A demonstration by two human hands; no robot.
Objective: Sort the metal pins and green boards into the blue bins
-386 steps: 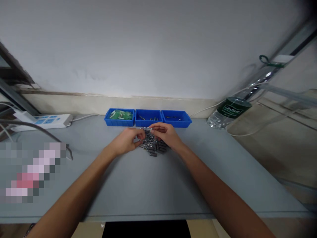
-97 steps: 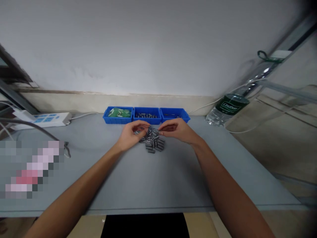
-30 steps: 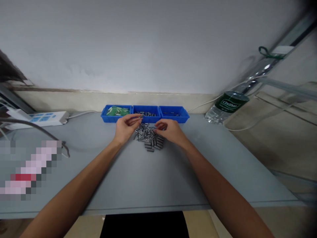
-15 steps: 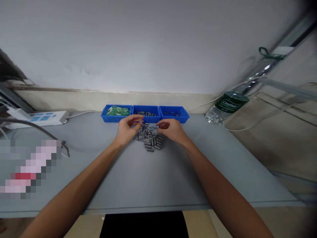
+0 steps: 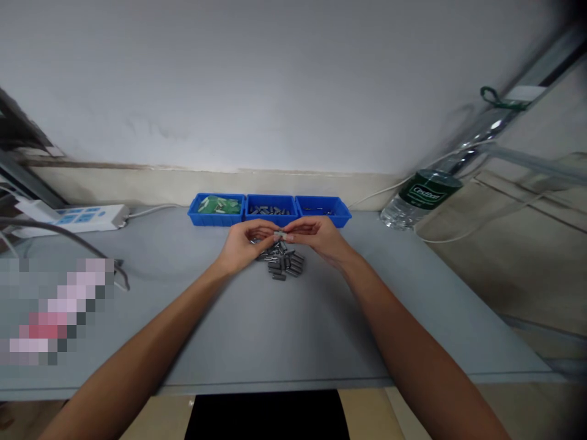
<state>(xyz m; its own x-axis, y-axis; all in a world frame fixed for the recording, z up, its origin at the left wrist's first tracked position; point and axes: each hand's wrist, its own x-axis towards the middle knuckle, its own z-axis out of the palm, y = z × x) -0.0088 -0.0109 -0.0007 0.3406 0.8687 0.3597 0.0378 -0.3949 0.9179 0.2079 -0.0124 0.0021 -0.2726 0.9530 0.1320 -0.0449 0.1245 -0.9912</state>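
Note:
My left hand (image 5: pixel 245 244) and my right hand (image 5: pixel 321 239) meet fingertip to fingertip over a heap of small metal parts. Both are closed in a pinch, thumbs against fingers, around a small pale piece (image 5: pixel 280 235); its exact kind is too small to tell. Below the fingers lie thin metal pins (image 5: pixel 271 256), partly hidden by my left hand. Several thicker grey metal cylinders (image 5: pixel 293 264) lie at the near right of the heap.
Behind the hands stand three joined blue bins: one with pale and green pieces (image 5: pixel 190 214), one with metal cylinders (image 5: pixel 248 215), one with thin metal pieces (image 5: pixel 346 215). A power strip (image 5: pixel 105 217) lies left; a labelled water bottle (image 5: pixel 419 198) tilts at right.
My two hands have come together from either side of the heap, and their fingertips now meet. The bins and the near cylinders have stayed in place.

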